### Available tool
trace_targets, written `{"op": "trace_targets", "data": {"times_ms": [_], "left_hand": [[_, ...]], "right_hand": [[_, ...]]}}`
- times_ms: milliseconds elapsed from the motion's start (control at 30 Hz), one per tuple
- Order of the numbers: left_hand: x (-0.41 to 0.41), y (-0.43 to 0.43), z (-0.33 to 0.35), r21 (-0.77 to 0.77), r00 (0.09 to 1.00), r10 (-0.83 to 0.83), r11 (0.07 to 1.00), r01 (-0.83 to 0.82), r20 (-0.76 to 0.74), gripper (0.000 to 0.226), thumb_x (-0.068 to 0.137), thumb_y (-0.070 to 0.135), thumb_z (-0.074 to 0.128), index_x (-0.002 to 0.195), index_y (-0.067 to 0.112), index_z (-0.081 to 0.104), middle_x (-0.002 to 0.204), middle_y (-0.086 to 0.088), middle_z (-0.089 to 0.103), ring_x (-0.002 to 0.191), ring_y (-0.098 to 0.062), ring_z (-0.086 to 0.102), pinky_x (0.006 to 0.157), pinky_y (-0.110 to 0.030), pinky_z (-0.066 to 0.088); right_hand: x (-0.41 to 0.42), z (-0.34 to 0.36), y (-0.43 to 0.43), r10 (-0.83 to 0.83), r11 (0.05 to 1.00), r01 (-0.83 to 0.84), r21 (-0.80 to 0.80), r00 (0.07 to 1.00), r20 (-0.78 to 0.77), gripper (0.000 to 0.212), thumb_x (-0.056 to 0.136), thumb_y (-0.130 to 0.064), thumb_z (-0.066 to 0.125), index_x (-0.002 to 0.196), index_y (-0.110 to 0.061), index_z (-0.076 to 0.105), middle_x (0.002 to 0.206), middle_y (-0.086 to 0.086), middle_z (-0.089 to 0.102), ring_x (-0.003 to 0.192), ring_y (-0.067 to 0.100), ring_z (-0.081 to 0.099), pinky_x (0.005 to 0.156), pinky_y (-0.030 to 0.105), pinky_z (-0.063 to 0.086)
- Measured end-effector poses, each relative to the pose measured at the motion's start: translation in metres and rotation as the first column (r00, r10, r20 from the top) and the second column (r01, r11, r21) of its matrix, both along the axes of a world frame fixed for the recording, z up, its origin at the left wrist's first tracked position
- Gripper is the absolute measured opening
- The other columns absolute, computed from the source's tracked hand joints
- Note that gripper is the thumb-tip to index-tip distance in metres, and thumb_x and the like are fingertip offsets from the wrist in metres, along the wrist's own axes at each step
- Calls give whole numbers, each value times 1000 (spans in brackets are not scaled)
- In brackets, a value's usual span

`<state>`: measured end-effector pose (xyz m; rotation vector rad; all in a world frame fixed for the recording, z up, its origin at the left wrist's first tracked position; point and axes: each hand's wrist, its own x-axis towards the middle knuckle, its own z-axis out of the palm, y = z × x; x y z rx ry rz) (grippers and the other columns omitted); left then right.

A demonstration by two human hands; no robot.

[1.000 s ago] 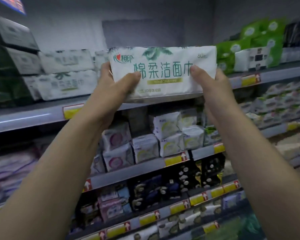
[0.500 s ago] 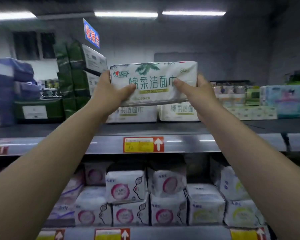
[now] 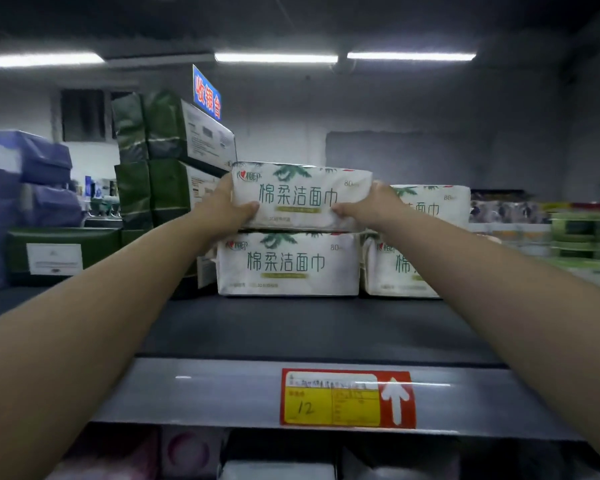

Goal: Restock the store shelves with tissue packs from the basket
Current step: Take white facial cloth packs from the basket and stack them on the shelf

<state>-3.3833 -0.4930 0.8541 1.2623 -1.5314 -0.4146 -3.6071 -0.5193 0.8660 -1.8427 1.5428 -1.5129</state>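
1. The pack (image 3: 300, 197) lies on a second pack (image 3: 286, 263) at the back of the top shelf (image 3: 291, 330), or just above it; contact is unclear.
2. The left hand (image 3: 222, 209) grasps its left end and the right hand (image 3: 371, 206) its right end. Both thumbs cross the front, and the fingers are hidden behind.
3. It looks light and soft, with a slick wrapper. Holding it by the ends suits it, since a hard pinch would dent it.
4. A stack (image 3: 430, 202) just beside the right hand may crowd that hand when it lets go.

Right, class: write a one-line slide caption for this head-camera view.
Restocking: left hand and right hand hold a white tissue pack atop a matching pack on the dark shelf.
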Motion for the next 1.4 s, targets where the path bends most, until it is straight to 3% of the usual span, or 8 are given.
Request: {"op": "trace_targets", "data": {"times_ms": [133, 267, 400, 533, 633, 800, 1000, 1400], "left_hand": [[5, -11, -6, 38, 998, 13, 999, -11, -58, 51, 99, 15, 53, 142, 24, 28, 125, -6, 54, 91, -24, 62, 71, -43, 57], [9, -18, -14, 46, 998, 45, 998, -43, -33, 66, 96, 9, 56, 148, 22, 19, 138, -9, 49, 121, -34, 53, 95, -49, 52], [10, -13, -8, 77, 1000, 4, 997, -7, 27, 88, 94, 14, 60, 155, 22, -2, 145, -13, 45, 126, -36, 50, 102, -53, 46], [10, 10, -5, 108, 968, 14, 993, -42, 250, 94, 96, 31, 57, 153, 10, -15, 157, -19, 24, 140, -39, 32, 114, -51, 32], [3, 45, -16, 32, 886, -8, 999, -7, 464, 87, 99, 43, 48, 155, 8, -9, 163, -12, -9, 150, -32, -2, 120, -43, 7], [-28, 98, -42, -71, 687, -243, 916, 396, 685, 82, 98, 50, 44, 157, 17, -2, 165, -6, -5, 152, -22, -1, 122, -41, 6], [-100, 156, -72, -45, 456, -284, 807, 588, 843, 83, 97, 58, 38, 156, 21, -6, 164, -3, -11, 151, -21, -7, 120, -47, -2], [-329, 282, -164, 171, 44, -361, 540, 824, 931, 92, 89, 74, 29, 155, 26, -12, 162, -1, -21, 150, -21, -15, 119, -51, -8]], "right_hand": [[15, -2, -9, -45, 998, 42, -42, 997, -69, 49, 80, -26, 80, 121, -7, 62, 116, 9, 66, 110, 25, 61, 92, 31, 50], [28, -9, -11, -124, 992, 121, -46, 988, -90, 44, 81, -28, 78, 118, -9, 64, 115, 7, 68, 107, 25, 63, 85, 29, 49], [32, -10, 8, -205, 978, 202, -47, 976, -74, 56, 85, -29, 72, 130, -6, 47, 125, 6, 57, 99, 20, 54, 76, 26, 38], [32, -17, 47, -298, 951, 256, -173, 906, -301, 77, 90, -34, 65, 150, -8, 22, 151, 10, 34, 132, 27, 39, 100, 34, 36], [25, -31, 87, -379, 925, 299, -235, 767, -518, 82, 94, -44, 58, 155, -9, 15, 160, 11, 22, 148, 26, 18, 118, 37, 19], [0, -60, 164, -505, 853, 421, -308, 517, -692, 80, 95, -56, 47, 156, -15, 14, 163, 12, 14, 151, 28, 9, 121, 44, 13], [-60, -103, 281, -500, 737, 657, -159, 373, -782, 82, 93, -63, 43, 157, -26, 6, 165, 5, 4, 151, 25, 2, 121, 48, 11], [-227, -211, 481, -534, 359, 929, 94, 287, -796, 87, 91, -71, 36, 156, -31, -4, 164, 1, -12, 151, 23, -10, 120, 49, 2]]}}
